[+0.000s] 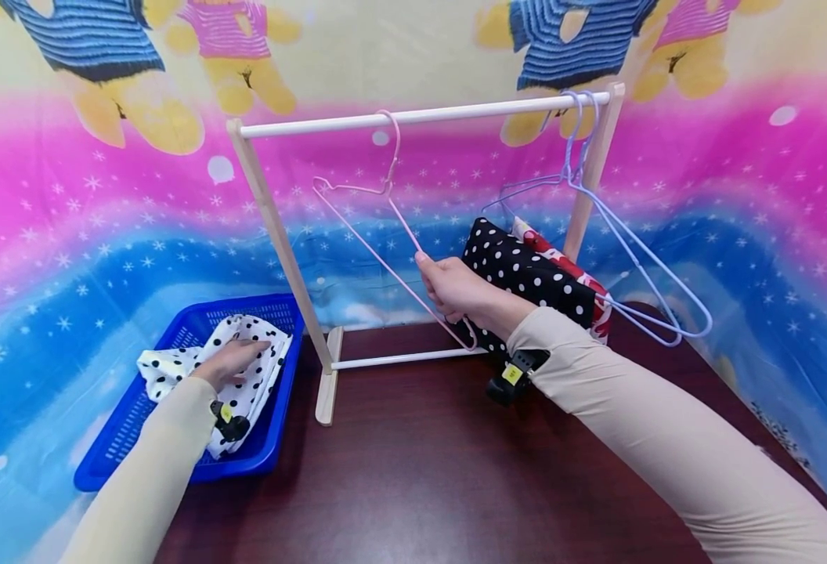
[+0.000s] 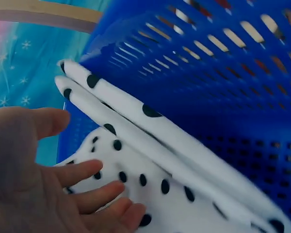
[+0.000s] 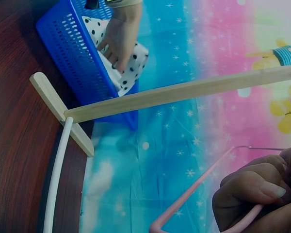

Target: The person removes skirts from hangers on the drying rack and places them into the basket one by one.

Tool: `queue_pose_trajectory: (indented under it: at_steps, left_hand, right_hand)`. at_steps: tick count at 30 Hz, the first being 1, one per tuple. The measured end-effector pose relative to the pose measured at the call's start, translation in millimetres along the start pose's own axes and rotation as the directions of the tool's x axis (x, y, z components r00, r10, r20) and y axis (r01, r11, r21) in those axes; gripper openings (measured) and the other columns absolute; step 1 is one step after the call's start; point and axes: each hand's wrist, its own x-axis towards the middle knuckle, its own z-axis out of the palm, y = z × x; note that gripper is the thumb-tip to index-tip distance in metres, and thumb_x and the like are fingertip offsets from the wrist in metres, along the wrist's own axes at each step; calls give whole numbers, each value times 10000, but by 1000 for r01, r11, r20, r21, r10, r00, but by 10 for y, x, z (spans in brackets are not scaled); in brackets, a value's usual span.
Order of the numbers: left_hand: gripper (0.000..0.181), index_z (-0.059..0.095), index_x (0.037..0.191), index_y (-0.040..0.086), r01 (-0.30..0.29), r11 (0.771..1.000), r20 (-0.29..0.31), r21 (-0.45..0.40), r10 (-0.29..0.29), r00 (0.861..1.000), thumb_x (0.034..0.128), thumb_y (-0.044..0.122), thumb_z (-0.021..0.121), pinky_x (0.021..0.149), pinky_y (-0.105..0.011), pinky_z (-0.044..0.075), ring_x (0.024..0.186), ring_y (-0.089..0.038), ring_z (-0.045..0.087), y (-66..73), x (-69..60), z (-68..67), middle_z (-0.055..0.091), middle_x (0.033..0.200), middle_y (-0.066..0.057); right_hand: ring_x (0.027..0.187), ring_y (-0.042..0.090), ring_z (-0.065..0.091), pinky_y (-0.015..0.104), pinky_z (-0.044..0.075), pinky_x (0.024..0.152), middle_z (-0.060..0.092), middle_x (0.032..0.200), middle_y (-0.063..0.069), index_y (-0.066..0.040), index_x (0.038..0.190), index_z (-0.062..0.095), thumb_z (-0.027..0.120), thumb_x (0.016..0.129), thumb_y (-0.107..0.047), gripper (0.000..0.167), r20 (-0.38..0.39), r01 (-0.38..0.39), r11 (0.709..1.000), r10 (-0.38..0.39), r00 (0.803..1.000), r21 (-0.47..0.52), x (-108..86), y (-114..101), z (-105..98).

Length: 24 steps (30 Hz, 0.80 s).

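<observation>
Fingers of the right hand are clamped on a bare pink thin-framed hanger; the left hand's are spread, touching black-dotted white cloth in a blue perforated plastic basket. Black white-dotted cloth and red-and-white patterned cloth already hung; white one apparently left.

cloth in basket, basket left of rack, two hangers on rack's right end

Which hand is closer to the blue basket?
The left hand, over the spotted cloth in the blue basket. The right hand is well right of it, gripping the pink hanger.
</observation>
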Motion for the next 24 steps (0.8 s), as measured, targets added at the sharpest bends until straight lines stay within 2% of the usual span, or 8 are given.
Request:
queue_pose_trajectory:
  at_steps: [2, 4, 7, 9, 11, 14, 19, 24]
  left_hand:
    - [697, 137, 1560, -113, -72, 992, 20, 105, 70, 997, 1092, 362, 341, 1152, -638, 354, 1485, -553, 188, -44, -13, -5, 66, 1626, -366]
    - [617, 245, 1526, -130, -163, 956, 31, 242, 160, 987, 1079, 264, 405, 1114, -640, 397, 1450, -563, 265, -88, -42, -12, 162, 1597, -387]
    - [579, 367, 1475, -128, -285, 828, 68, 483, 289, 955, 1006, 149, 563, 1079, -637, 425, 1382, -580, 368, -145, -80, -27, 314, 1529, -405]
    - [629, 414, 1463, -97, -305, 745, 97, 593, 310, 946, 932, 110, 680, 1081, -644, 415, 1371, -574, 389, -169, -116, -27, 397, 1493, -388]
    - [740, 415, 1481, -58, -285, 696, 115, 659, 281, 953, 859, 111, 777, 1089, -646, 403, 1378, -563, 389, -175, -151, -22, 409, 1500, -367]
    - [920, 386, 1510, -21, -231, 659, 118, 715, 212, 970, 762, 172, 885, 1094, -637, 406, 1385, -550, 390, -177, -198, -9, 402, 1508, -361]
    - [1162, 321, 1551, 31, -173, 600, 97, 781, 157, 983, 630, 312, 973, 1102, -660, 380, 1410, -567, 336, -152, -258, 7, 339, 1536, -376]
    - [1303, 210, 1612, 174, -88, 624, 56, 777, 70, 996, 589, 433, 973, 1092, -689, 371, 1451, -574, 257, -139, -262, 31, 229, 1622, -306]
  right_hand:
    - [433, 84, 183, 223, 193, 443, 262, 534, -66, -111, 685, 338, 290, 1094, -489, 560, 1, -2, 1000, 2, 1000, -1, -1, -1, 2]
    - [432, 83, 180, 225, 191, 443, 258, 531, -68, -111, 687, 339, 291, 1094, -489, 558, -1, -3, 1000, 3, 1000, -3, -3, -1, 1]
    - [431, 83, 180, 226, 192, 444, 257, 526, -69, -116, 686, 350, 290, 1094, -491, 557, -7, -8, 1000, 8, 1000, -10, -9, -2, 0]
    - [432, 84, 180, 226, 194, 447, 258, 526, -68, -118, 684, 351, 290, 1093, -493, 559, -8, -8, 1000, 8, 1000, -13, -11, -4, 1]
    - [434, 86, 184, 226, 195, 449, 261, 530, -67, -119, 682, 348, 289, 1093, -494, 560, -6, -7, 1000, 7, 1000, -13, -12, -8, 4]
    - [435, 86, 188, 223, 195, 449, 267, 535, -66, -121, 680, 344, 289, 1093, -493, 560, -3, -4, 1000, 4, 1000, -11, -11, -15, 12]
    - [431, 86, 187, 225, 196, 445, 263, 533, -65, -110, 689, 337, 284, 1096, -487, 557, 4, -2, 1000, 2, 1000, -10, -6, -21, 20]
    - [430, 87, 190, 225, 197, 445, 267, 529, -65, -112, 684, 350, 289, 1093, -498, 565, -3, -6, 1000, 6, 1000, -22, 12, -9, 20]
